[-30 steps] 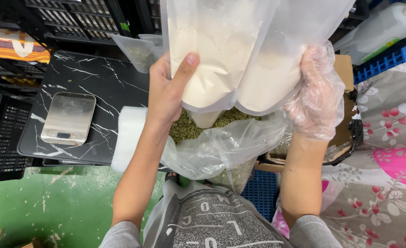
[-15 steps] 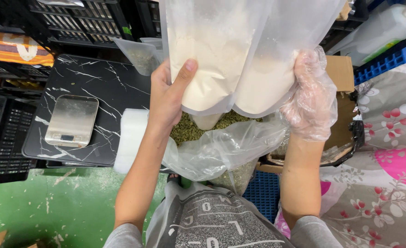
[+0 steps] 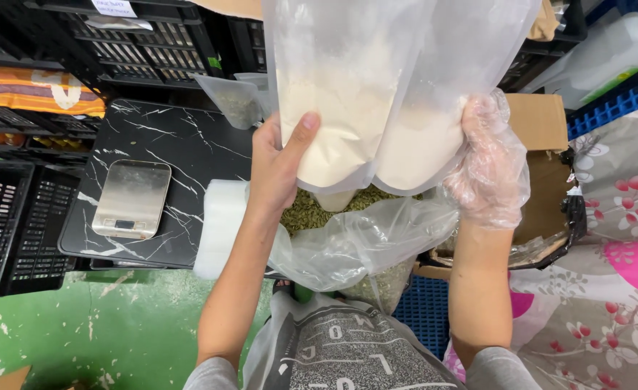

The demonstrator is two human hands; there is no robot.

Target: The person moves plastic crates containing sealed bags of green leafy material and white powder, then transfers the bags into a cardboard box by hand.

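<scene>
Both hands hold up a clear plastic pouch (image 3: 376, 94) with pale powder settled in its lower part. My bare left hand (image 3: 279, 166) grips its lower left side, thumb across the front. My right hand (image 3: 488, 162), in a thin clear disposable glove, grips its lower right side. Just below the pouch lies an open clear plastic bag (image 3: 355, 245) of greenish dried flakes.
A small steel kitchen scale (image 3: 131, 198) sits on a black marbled board (image 3: 174, 144). A white roll (image 3: 220, 227) lies at the board's right edge. Black crates (image 3: 5, 231) stand left and behind. A cardboard box (image 3: 543, 173) and floral cloth (image 3: 615, 238) are at the right.
The pouch and both hands have shifted slightly; my grip on it stays the same.
</scene>
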